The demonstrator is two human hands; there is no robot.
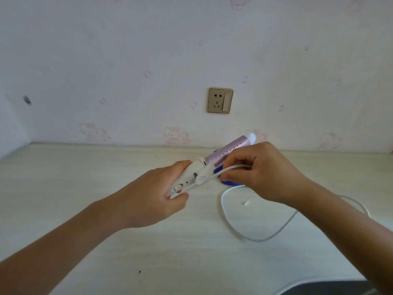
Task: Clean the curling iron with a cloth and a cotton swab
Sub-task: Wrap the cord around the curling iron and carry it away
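Note:
The curling iron (pixel 228 151) has a white handle and a pale purple barrel with a white tip, and it points up to the right above the table. My left hand (pixel 157 194) grips its white handle. My right hand (pixel 259 169) is curled by the barrel's base, and its fingers pinch a blue cloth (pixel 228 182) against the underside of the iron. Most of the cloth is hidden under that hand. The white cord (pixel 238 226) runs from the handle past my right fingers and loops over the table. A small white bit, maybe a cotton swab (pixel 246 203), lies inside the loop.
The pale wood table (pixel 106 167) meets a wall with cartoon-cat wallpaper. A gold-framed wall socket (pixel 220 100) with a switch sits above the iron. The cord trails off under my right forearm toward the table's front right edge.

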